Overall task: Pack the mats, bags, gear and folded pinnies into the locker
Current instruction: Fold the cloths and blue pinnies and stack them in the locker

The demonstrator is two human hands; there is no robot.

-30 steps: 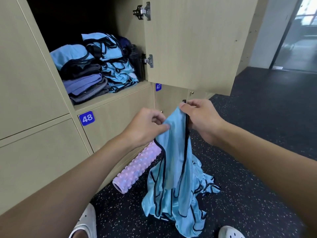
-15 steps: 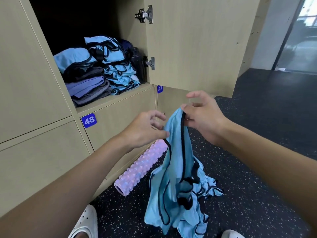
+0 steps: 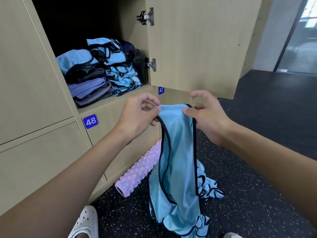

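Head view — shiny light-blue pinnie, dark-trimmed, limp — top edge taut

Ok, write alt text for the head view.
The left hand and right hand pinch the top edge of a light blue, dark-trimmed fabric pinny hanging toward a speckled black floor. An open wooden locker holds folded pinnies; a pink knobbly foam roller lies below it.

In the locker, folded pinnies sit right of another folded pile, with what may be a bottle at their right, beside the open door. On the floor below, a roller lies along the locker base, left of the pinny hanging between the left hand and right hand.
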